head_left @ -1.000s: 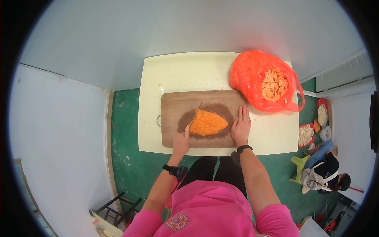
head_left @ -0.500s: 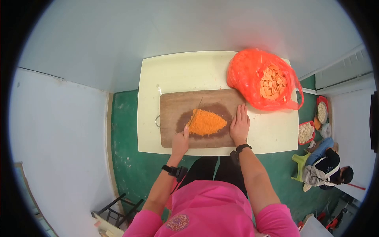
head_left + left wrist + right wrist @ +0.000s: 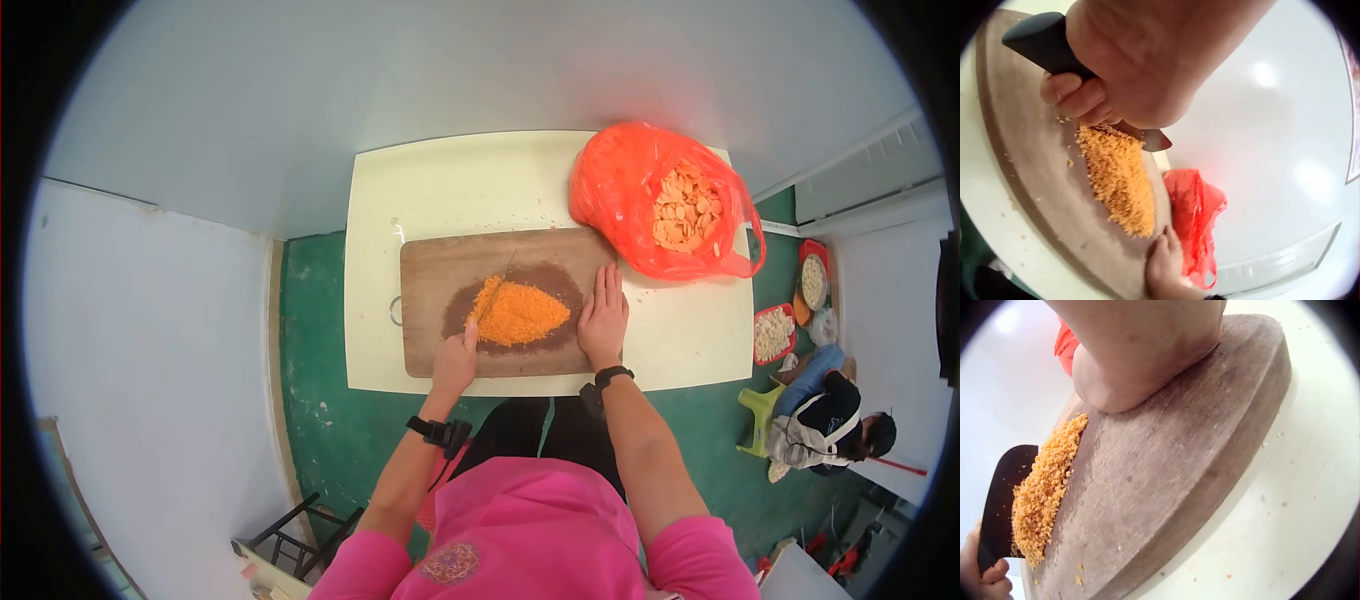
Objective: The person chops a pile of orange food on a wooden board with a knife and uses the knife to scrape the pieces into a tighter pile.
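My left hand (image 3: 456, 360) grips the black handle (image 3: 1044, 40) of a broad-bladed kitchen knife (image 3: 1002, 503). Its dark blade stands on edge in the left part of a heap of finely chopped orange pieces (image 3: 525, 312), probably carrot. Beneath the heap lies a thick wooden cutting board (image 3: 432, 270), stained dark by moisture around the pieces. At the board's right end, my right hand (image 3: 604, 318) rests flat with its fingers straight, pointing away from me. In the left wrist view, my left fingers (image 3: 1079, 97) curl under the handle.
A red plastic bag (image 3: 620, 200) of orange slices (image 3: 687, 208) stands behind the board's right corner on the pale table (image 3: 690, 345). On the floor to the right, a person (image 3: 830, 425) sits by red trays of pale pieces (image 3: 773, 335). A grey wall (image 3: 480, 70) rises behind the table.
The knife blade has shifted from the heap's left edge slightly into it, and orange bits now lie left of the blade. My right hand stays on the board.
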Demonstrator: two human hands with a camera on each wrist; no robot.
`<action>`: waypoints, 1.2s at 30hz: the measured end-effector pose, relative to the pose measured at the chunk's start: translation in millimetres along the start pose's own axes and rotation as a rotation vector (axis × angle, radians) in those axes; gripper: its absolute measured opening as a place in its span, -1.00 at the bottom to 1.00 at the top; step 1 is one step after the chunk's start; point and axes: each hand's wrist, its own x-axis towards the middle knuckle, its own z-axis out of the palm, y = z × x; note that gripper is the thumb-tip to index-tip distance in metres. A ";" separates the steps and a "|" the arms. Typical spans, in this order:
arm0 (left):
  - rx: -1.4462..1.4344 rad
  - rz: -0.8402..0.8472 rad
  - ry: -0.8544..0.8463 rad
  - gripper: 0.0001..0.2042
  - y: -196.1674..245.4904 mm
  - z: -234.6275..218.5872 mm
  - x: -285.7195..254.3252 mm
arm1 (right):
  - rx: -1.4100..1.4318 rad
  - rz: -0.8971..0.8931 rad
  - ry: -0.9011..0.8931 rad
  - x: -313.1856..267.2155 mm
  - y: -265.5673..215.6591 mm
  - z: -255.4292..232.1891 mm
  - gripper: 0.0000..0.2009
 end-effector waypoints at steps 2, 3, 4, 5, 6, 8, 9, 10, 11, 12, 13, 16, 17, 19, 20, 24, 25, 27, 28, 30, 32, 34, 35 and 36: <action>0.039 0.034 0.018 -0.31 -11.3 9.7 4.1 | 0.001 0.002 -0.019 -4.4 -0.7 1.4 -0.42; 0.073 0.070 0.044 -0.31 -16.5 11.4 5.1 | 0.020 -0.003 -0.018 -5.8 -0.2 0.5 -0.43; 0.072 0.074 0.054 -0.31 -20.0 12.3 9.8 | 0.037 -0.011 -0.007 -0.7 0.3 0.7 -0.43; 0.065 0.045 0.041 -0.31 -14.4 9.2 10.4 | 0.037 -0.012 -0.001 2.5 -1.1 0.7 -0.43; 0.059 0.010 0.020 -0.31 -11.0 8.3 6.2 | 0.026 0.002 -0.021 -0.3 -1.8 0.4 -0.43; 0.038 0.032 0.012 -0.31 -2.1 4.3 3.5 | 0.013 0.018 -0.036 0.7 -0.3 -1.1 -0.43; 0.021 0.047 0.008 -0.31 -1.7 2.8 1.3 | 0.029 0.004 -0.027 -0.7 -0.3 -2.0 -0.43; 0.021 0.043 0.007 -0.31 -8.4 5.7 -0.1 | 0.047 -0.014 -0.019 -2.4 -1.0 -2.9 -0.43; 0.044 0.037 0.019 -0.30 -10.6 7.7 1.1 | 0.047 -0.018 -0.016 -2.2 -0.7 -1.3 -0.43; 0.065 0.039 0.032 -0.30 -10.3 9.4 7.3 | 0.047 -0.010 -0.029 0.6 0.2 1.3 -0.42; 0.063 0.045 0.029 -0.30 -13.1 11.3 8.5 | 0.045 0.004 -0.048 -0.7 2.9 2.8 -0.42; 0.014 0.044 0.008 -0.29 -4.1 6.5 0.5 | 0.038 0.009 -0.056 -0.6 -0.4 -2.0 -0.42; 0.032 0.043 0.018 -0.29 -8.3 9.6 0.1 | 0.039 0.012 -0.059 -4.1 0.8 -1.5 -0.42; 0.049 0.049 0.038 -0.29 -13.9 10.7 2.4 | 0.082 -0.004 -0.032 -0.5 1.9 0.6 -0.41; 0.043 0.051 0.043 -0.29 -11.2 8.9 2.6 | 0.081 -0.002 -0.025 2.6 0.4 -0.7 -0.41; -0.013 0.039 0.017 -0.29 -9.4 7.3 -4.6 | 0.042 0.001 -0.043 -0.5 2.0 -3.0 -0.41; -0.009 0.035 0.017 -0.29 -14.6 8.0 -6.2 | 0.055 -0.020 -0.020 -2.9 1.4 -1.9 -0.41; 0.057 0.050 0.014 -0.29 -15.0 8.1 0.2 | 0.057 -0.013 -0.024 0.4 0.8 -0.6 -0.41; 0.058 0.051 0.012 -0.29 -17.3 9.1 -0.1 | 0.053 0.000 -0.037 -1.3 2.3 -0.2 -0.42; -0.030 0.023 0.019 -0.30 -7.1 3.7 -5.1 | 0.049 -0.002 -0.030 -1.0 2.4 -0.4 -0.41; 0.007 0.043 0.015 -0.29 -14.7 10.2 -2.2 | 0.051 -0.002 -0.032 -6.8 2.2 -1.1 -0.41; 0.037 0.066 0.033 -0.29 -20.9 10.6 1.7 | 0.013 -0.010 -0.054 -1.8 1.3 -2.2 -0.40; 0.037 0.061 0.020 -0.29 -18.1 7.9 4.2 | 0.016 -0.012 -0.046 2.8 0.1 -0.9 -0.40; 0.038 0.048 -0.003 -0.29 -17.9 7.8 1.0 | 0.035 -0.013 -0.038 0.0 0.9 -0.4 -0.39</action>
